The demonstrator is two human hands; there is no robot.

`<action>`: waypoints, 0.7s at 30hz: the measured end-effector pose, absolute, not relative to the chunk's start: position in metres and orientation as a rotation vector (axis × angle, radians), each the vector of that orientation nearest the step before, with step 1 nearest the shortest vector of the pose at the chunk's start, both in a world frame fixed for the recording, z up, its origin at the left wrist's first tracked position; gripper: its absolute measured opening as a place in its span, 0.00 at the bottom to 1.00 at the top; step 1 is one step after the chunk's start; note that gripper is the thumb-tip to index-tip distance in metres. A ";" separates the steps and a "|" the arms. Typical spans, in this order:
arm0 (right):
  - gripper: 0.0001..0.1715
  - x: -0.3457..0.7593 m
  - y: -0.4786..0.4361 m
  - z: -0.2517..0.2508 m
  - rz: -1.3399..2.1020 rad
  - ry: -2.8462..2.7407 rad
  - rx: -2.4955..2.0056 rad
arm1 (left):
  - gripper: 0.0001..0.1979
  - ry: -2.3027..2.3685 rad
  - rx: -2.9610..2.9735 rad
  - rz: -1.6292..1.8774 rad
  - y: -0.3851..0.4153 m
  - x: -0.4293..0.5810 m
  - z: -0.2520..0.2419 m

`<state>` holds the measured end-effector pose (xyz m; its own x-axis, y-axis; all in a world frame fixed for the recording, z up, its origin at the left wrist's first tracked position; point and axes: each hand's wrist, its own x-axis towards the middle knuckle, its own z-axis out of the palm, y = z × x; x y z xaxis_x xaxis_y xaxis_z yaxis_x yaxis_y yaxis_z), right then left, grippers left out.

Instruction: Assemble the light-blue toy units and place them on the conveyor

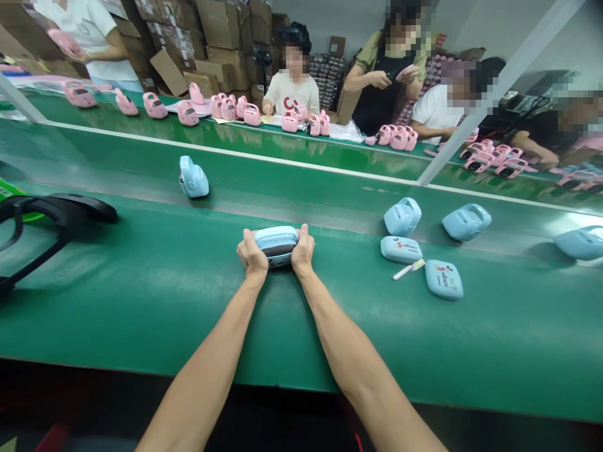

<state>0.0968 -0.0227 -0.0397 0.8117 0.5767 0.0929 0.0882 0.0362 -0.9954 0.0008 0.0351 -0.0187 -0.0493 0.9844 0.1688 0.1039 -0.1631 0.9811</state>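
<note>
Between my two hands is a light blue plastic case point(277, 237) with a dark band and a small printed picture along its near side. My left hand point(253, 254) grips its left end, the fingers wrapped round and the thumb up. At the right end my right hand point(303, 250) holds it the same way. Off to the right lie two light blue printed covers, one nearer the back point(401, 249) and a squarer cover point(444, 280) beside it. A small white brush-like tool point(409, 269) rests between them.
Light blue handled housings stand on the green work surface point(188, 333): one at the left point(194, 178), several at the right point(467, 222). A black strap-like frame point(56, 216) lies at far left. Beyond a white rail point(235, 150), people handle pink housings point(228, 108).
</note>
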 end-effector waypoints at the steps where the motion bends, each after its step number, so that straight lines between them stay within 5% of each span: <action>1: 0.44 0.096 -0.022 -0.037 0.375 -0.510 -1.536 | 0.32 1.267 1.377 1.331 0.035 0.002 -0.018; 12: 0.38 0.085 -0.014 -0.012 0.746 -0.689 -0.971 | 0.26 0.941 0.764 1.077 0.054 -0.012 -0.007; 16: 0.28 0.078 -0.015 0.003 0.713 -0.863 -0.941 | 0.21 0.972 0.672 1.013 0.058 -0.026 -0.004; 21: 0.28 0.076 -0.018 0.008 0.682 -0.904 -0.988 | 0.24 0.921 0.824 1.039 0.058 -0.027 -0.008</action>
